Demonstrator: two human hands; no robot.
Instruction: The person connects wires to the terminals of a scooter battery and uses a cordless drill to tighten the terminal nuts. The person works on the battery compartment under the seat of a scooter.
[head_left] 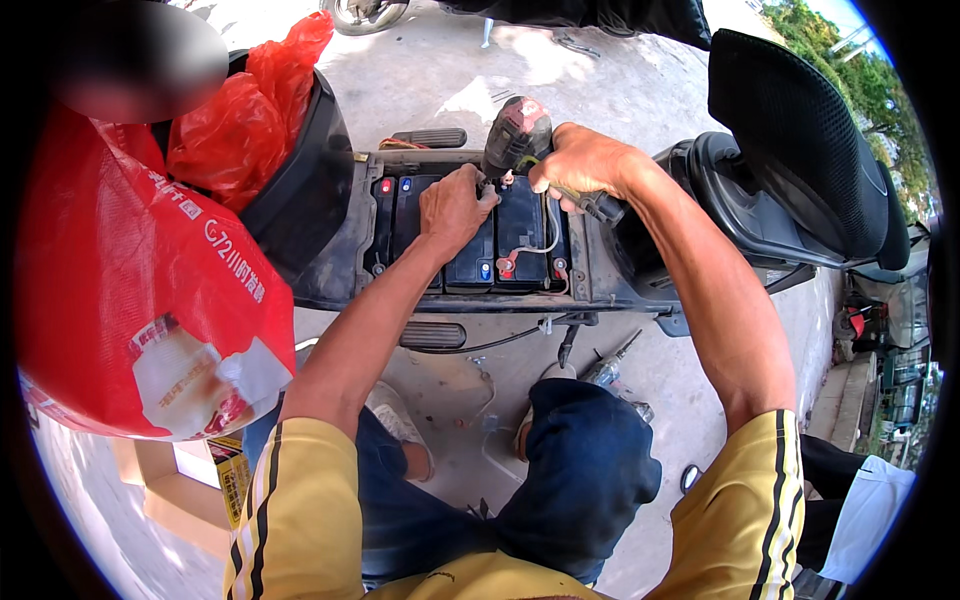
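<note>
In the head view, my right hand (pixel 580 165) grips a dusty black-and-red power drill (pixel 516 135), which is held nose-down over black batteries (pixel 520 230) in the open floor compartment of a scooter (pixel 350 230). My left hand (pixel 458 205) is closed at the top of the middle batteries, its fingertips pinched beside the drill's nose; what they hold is too small to make out. Pale wires (pixel 540 247) run between red and blue terminals to the right of my left hand.
The seat (pixel 800 150) rises at right. A red bag (pixel 150 270) and red plastic (pixel 250 130) cover the left. An open cardboard box (pixel 170 500) lies below them. A silver-grey tool (pixel 610 370) lies by my foot. Someone's dark-clad leg (pixel 830 470) shows at lower right.
</note>
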